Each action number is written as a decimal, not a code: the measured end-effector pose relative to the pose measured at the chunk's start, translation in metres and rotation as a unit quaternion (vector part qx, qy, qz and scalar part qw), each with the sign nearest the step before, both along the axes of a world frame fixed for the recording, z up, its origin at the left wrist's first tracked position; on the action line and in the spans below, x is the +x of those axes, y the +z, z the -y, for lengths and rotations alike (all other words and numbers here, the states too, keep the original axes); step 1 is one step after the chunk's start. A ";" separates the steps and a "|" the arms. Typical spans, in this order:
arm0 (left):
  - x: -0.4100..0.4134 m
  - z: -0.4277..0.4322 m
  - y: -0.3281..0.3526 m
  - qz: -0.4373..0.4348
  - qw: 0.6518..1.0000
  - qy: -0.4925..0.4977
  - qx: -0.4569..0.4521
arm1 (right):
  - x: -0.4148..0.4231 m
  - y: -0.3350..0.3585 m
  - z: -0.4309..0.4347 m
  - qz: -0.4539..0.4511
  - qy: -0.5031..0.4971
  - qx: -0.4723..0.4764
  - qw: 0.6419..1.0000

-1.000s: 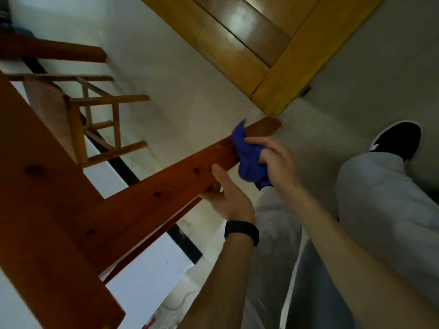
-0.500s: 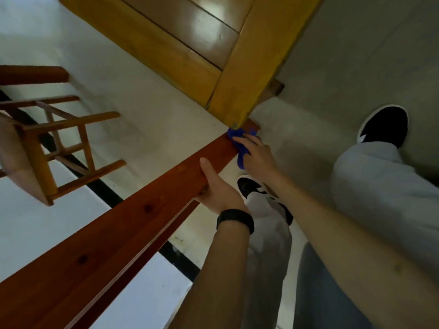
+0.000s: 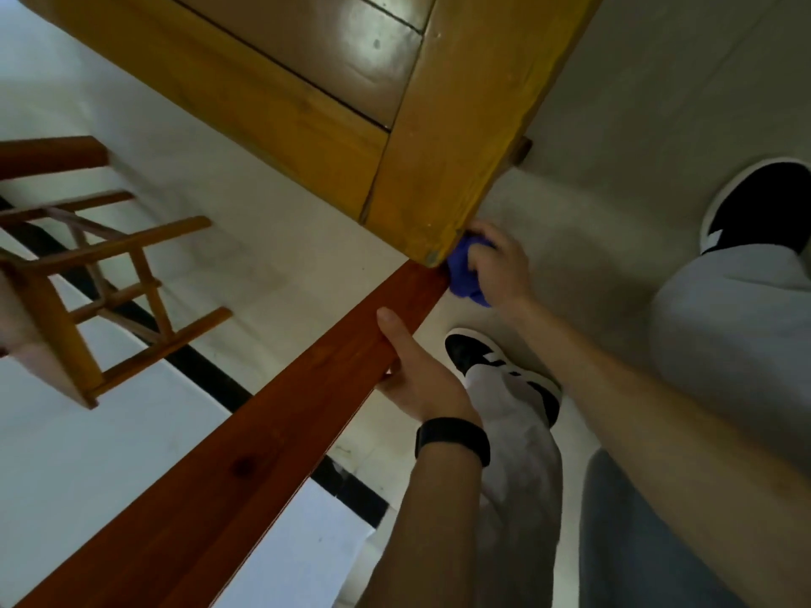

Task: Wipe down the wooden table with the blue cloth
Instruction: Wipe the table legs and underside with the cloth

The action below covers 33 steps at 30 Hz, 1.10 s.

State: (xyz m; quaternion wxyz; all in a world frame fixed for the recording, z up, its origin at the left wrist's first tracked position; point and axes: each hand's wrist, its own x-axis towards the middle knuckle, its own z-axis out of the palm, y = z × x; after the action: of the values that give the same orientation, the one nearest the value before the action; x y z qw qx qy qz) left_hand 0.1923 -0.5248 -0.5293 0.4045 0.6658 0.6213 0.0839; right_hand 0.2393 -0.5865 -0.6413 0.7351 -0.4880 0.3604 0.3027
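A long reddish-brown wooden table edge [image 3: 245,449] runs from the lower left up to the middle of the view. My right hand [image 3: 498,267] grips the bunched blue cloth [image 3: 464,274] and holds it against the far end of that red board, just under the corner of a yellow wooden table [image 3: 430,168]. My left hand [image 3: 417,370] grips the red board's near edge, thumb on top and fingers underneath. A black band sits on my left wrist.
A light wooden stool [image 3: 87,300] stands at the left on the pale floor. My legs in grey trousers and my black-and-white shoes [image 3: 496,366] are at the right and centre. A black strip [image 3: 210,370] crosses the floor under the board.
My right hand slid the blue cloth along the red board to its far end, under the yellow table's corner. The view shifted down and left; my left hand kept its grip.
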 end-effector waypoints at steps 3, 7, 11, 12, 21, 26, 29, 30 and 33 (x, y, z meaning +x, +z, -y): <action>0.000 -0.002 -0.002 -0.008 1.000 0.003 0.005 | -0.020 0.031 -0.010 0.095 0.029 0.025 0.995; -0.004 -0.009 0.000 -0.033 0.999 -0.020 -0.019 | -0.026 -0.001 0.003 0.081 0.287 -0.108 0.948; -0.002 -0.009 0.022 -0.083 0.993 -0.046 -0.068 | -0.031 0.002 0.044 -0.114 0.467 -0.065 0.875; -0.002 -0.009 0.029 -0.096 0.991 -0.054 -0.078 | -0.031 0.012 0.058 -0.136 0.429 -0.049 0.892; 0.001 -0.008 0.084 -0.075 0.990 -0.055 -0.105 | -0.018 0.128 0.086 -0.142 0.099 -0.006 0.985; -0.019 -0.013 0.080 -0.077 0.976 -0.200 -0.048 | -0.022 0.146 0.046 -0.024 0.021 0.026 0.999; -0.025 -0.028 0.068 -0.057 0.956 -0.286 -0.002 | -0.032 0.147 0.018 0.119 0.001 0.008 0.993; -0.026 -0.034 0.063 -0.052 0.948 -0.312 0.019 | -0.035 0.143 0.007 0.170 0.035 -0.010 0.985; -0.023 -0.044 0.050 -0.035 0.926 -0.370 0.061 | -0.040 0.115 -0.012 0.284 0.171 -0.128 0.935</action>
State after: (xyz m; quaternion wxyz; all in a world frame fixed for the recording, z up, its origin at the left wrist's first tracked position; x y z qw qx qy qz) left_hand 0.1698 -0.4805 -0.4790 0.3434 0.8744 0.3380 -0.0574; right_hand 0.1992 -0.5745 -0.5264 0.6752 -0.6978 0.0831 0.2241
